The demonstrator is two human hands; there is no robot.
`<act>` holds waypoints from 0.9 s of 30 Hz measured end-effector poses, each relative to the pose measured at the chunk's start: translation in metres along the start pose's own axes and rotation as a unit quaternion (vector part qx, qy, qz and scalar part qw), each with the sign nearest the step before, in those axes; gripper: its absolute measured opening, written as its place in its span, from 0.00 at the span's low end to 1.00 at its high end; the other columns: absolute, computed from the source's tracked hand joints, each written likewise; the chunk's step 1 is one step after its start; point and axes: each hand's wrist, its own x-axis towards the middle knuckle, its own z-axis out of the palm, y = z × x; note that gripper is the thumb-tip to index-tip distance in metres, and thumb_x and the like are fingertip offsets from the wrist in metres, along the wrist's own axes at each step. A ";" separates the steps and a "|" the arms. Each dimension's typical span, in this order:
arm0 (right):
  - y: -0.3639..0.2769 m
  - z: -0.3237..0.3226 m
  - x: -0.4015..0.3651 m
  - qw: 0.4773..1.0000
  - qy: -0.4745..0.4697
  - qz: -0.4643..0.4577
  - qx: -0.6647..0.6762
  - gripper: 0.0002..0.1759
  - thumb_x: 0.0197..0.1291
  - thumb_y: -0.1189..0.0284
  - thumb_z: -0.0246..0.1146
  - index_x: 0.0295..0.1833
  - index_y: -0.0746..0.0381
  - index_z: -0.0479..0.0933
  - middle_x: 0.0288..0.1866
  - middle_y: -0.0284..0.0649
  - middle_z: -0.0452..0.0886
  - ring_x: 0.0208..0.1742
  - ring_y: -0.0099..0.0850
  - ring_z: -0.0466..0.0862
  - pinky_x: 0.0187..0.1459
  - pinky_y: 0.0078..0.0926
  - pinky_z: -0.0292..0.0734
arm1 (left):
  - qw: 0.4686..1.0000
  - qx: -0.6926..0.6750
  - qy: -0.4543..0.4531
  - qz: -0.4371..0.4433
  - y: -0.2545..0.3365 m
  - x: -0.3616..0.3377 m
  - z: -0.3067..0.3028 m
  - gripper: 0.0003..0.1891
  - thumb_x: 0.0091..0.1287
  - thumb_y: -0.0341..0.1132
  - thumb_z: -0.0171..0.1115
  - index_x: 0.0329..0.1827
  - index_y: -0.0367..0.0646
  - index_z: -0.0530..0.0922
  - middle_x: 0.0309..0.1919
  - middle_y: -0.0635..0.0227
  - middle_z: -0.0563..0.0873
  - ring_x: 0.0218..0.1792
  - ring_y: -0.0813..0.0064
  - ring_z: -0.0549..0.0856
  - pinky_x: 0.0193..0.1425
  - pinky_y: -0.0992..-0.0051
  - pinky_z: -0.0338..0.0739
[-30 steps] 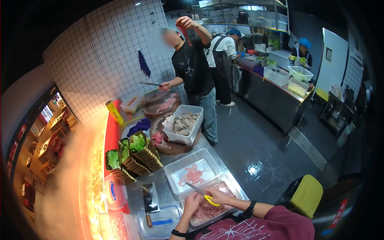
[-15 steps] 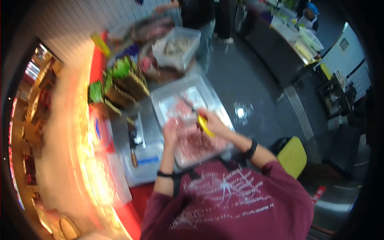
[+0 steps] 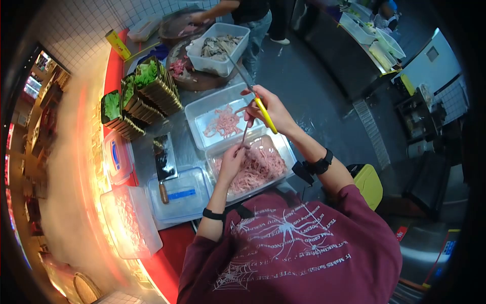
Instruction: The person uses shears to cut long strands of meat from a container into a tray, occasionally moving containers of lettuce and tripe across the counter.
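Observation:
My right hand point(image 3: 268, 109) is closed round a knife point(image 3: 264, 114) with a yellow handle, its blade pointing up and away; the fingertips also pinch one end of a thin strip of meat point(image 3: 245, 133). The strip hangs down to my left hand point(image 3: 234, 159), whose fingers are closed on its lower end. Below the hands, a clear tub point(image 3: 211, 152) is heaped with pink meat strips point(image 3: 260, 169). Just beyond it stands a second clear tub point(image 3: 191, 114) with a smaller pile of strips point(image 3: 224, 122) on its bottom.
A cleaver point(image 3: 165, 159) lies at left by a lidded box point(image 3: 179, 202). Stacked trays with greens point(image 3: 147, 76), a tub of grey pieces point(image 3: 195, 50) and round boards point(image 3: 185, 81) stand farther back. A co-worker's arm point(image 3: 220, 10) reaches over a board. A red-edged counter runs along the left.
My right hand has moved up and away from my left hand, with the knife. A strip now stretches between them. The left hand has shifted slightly right and down.

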 end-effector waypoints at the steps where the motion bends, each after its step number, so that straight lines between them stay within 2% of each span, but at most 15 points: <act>1: -0.008 -0.005 0.000 1.000 0.004 0.005 0.013 0.15 0.65 0.79 0.55 0.56 0.67 0.66 0.28 0.39 0.79 0.28 0.24 0.81 0.33 0.21 0.77 | 0.999 -0.012 -0.002 -0.033 0.003 -0.002 -0.003 0.10 0.71 0.30 0.55 0.49 0.35 0.79 0.36 0.71 0.83 0.38 0.83 0.80 0.44 0.82 0.74; 2: -0.020 -0.008 -0.001 1.000 0.022 0.004 -0.019 0.14 0.66 0.79 0.54 0.56 0.67 0.66 0.28 0.39 0.79 0.28 0.25 0.81 0.33 0.20 0.76 | 1.000 -0.012 -0.001 -0.028 0.002 -0.003 -0.004 0.10 0.71 0.30 0.55 0.49 0.35 0.79 0.36 0.71 0.83 0.38 0.83 0.80 0.44 0.82 0.74; 4: -0.015 -0.026 0.000 0.999 0.026 -0.030 0.010 0.18 0.64 0.79 0.58 0.58 0.66 0.65 0.30 0.41 0.79 0.30 0.25 0.81 0.34 0.21 0.78 | 0.993 -0.082 0.008 -0.079 0.003 -0.002 -0.015 0.10 0.70 0.31 0.57 0.46 0.34 0.81 0.30 0.74 0.83 0.35 0.85 0.79 0.41 0.84 0.73; 5: -0.014 -0.032 0.001 0.998 0.030 -0.048 0.003 0.18 0.64 0.78 0.57 0.58 0.66 0.65 0.30 0.41 0.79 0.29 0.25 0.81 0.34 0.20 0.77 | 0.994 -0.079 0.023 -0.071 0.005 -0.002 -0.020 0.10 0.70 0.31 0.57 0.46 0.34 0.81 0.30 0.74 0.83 0.35 0.85 0.79 0.41 0.84 0.73; 7: -0.018 -0.038 -0.002 0.998 0.061 -0.024 -0.002 0.17 0.65 0.75 0.58 0.57 0.66 0.66 0.30 0.40 0.79 0.29 0.24 0.81 0.34 0.19 0.76 | 0.999 0.005 0.049 0.000 0.008 -0.003 -0.022 0.09 0.70 0.31 0.57 0.43 0.34 0.81 0.29 0.74 0.82 0.33 0.87 0.77 0.39 0.84 0.71; 9: -0.026 -0.039 -0.006 0.994 0.091 -0.022 -0.057 0.17 0.66 0.73 0.57 0.57 0.67 0.66 0.29 0.39 0.80 0.27 0.22 0.81 0.28 0.14 0.73 | 0.998 0.013 0.062 0.026 0.030 -0.008 -0.028 0.08 0.69 0.31 0.58 0.40 0.34 0.82 0.29 0.75 0.82 0.32 0.87 0.76 0.37 0.84 0.70; 10: -0.022 -0.043 -0.007 0.990 0.118 -0.008 -0.083 0.17 0.66 0.73 0.58 0.57 0.66 0.66 0.28 0.38 0.81 0.25 0.20 0.81 0.20 0.10 0.67 | 0.998 0.001 0.056 0.038 0.038 -0.010 -0.030 0.08 0.69 0.31 0.58 0.40 0.34 0.81 0.29 0.75 0.82 0.31 0.87 0.76 0.36 0.84 0.70; 13: -0.013 -0.049 -0.007 0.988 0.139 -0.023 -0.059 0.16 0.66 0.73 0.58 0.56 0.67 0.67 0.27 0.37 0.81 0.24 0.19 0.81 0.16 0.08 0.60 | 0.997 -0.013 0.048 0.053 0.056 -0.011 -0.037 0.08 0.69 0.31 0.58 0.40 0.34 0.81 0.28 0.75 0.81 0.30 0.87 0.75 0.35 0.84 0.69; 17: 0.004 -0.057 -0.003 0.987 0.136 -0.077 0.024 0.17 0.66 0.71 0.60 0.55 0.66 0.66 0.27 0.38 0.80 0.22 0.19 0.80 0.16 0.09 0.60 | 0.998 0.015 0.051 0.044 0.072 -0.014 -0.049 0.08 0.69 0.31 0.58 0.39 0.35 0.81 0.29 0.74 0.82 0.30 0.87 0.75 0.36 0.84 0.69; 19: -0.005 -0.058 -0.008 0.989 0.143 -0.042 0.023 0.16 0.66 0.71 0.59 0.55 0.65 0.66 0.27 0.38 0.79 0.21 0.20 0.79 0.19 0.11 0.65 | 0.999 0.032 -0.003 0.033 0.082 -0.016 -0.051 0.08 0.68 0.30 0.58 0.41 0.35 0.82 0.29 0.72 0.83 0.32 0.87 0.77 0.38 0.84 0.71; 22: -0.008 -0.055 -0.013 0.989 0.144 -0.019 0.014 0.15 0.67 0.72 0.58 0.54 0.66 0.66 0.27 0.38 0.78 0.22 0.21 0.78 0.22 0.15 0.69 | 0.991 0.118 0.025 0.061 0.022 0.015 -0.082 0.10 0.69 0.33 0.57 0.39 0.36 0.83 0.30 0.69 0.85 0.32 0.85 0.80 0.36 0.83 0.73; 24: 0.005 -0.051 -0.021 0.991 0.132 0.023 -0.008 0.13 0.65 0.75 0.58 0.53 0.66 0.67 0.24 0.35 0.74 0.23 0.23 0.77 0.24 0.18 0.71 | 0.972 0.104 0.209 -0.020 0.004 0.051 -0.128 0.12 0.69 0.37 0.55 0.37 0.38 0.84 0.29 0.66 0.86 0.30 0.80 0.84 0.32 0.78 0.76; 25: 0.042 -0.062 -0.026 0.995 0.091 0.003 0.040 0.12 0.63 0.79 0.57 0.51 0.66 0.68 0.22 0.31 0.69 0.24 0.24 0.77 0.24 0.20 0.72 | 0.953 0.126 0.275 -0.021 0.024 0.068 -0.153 0.16 0.71 0.42 0.53 0.34 0.38 0.81 0.30 0.69 0.85 0.27 0.77 0.84 0.24 0.78 0.73; 26: 0.068 -0.062 -0.032 0.992 0.084 0.023 0.091 0.12 0.61 0.81 0.56 0.51 0.66 0.69 0.21 0.30 0.66 0.24 0.24 0.77 0.24 0.22 0.73 | 0.926 0.187 0.328 -0.015 0.034 0.095 -0.191 0.18 0.71 0.45 0.53 0.32 0.39 0.81 0.27 0.67 0.85 0.23 0.77 0.83 0.24 0.77 0.73; 27: 0.079 -0.056 -0.043 0.995 0.075 0.062 0.034 0.12 0.62 0.82 0.54 0.51 0.67 0.68 0.22 0.32 0.69 0.24 0.24 0.77 0.25 0.23 0.74 | 0.853 0.298 0.414 0.108 0.018 0.132 -0.239 0.21 0.72 0.47 0.51 0.28 0.39 0.79 0.21 0.65 0.83 0.20 0.75 0.82 0.23 0.75 0.73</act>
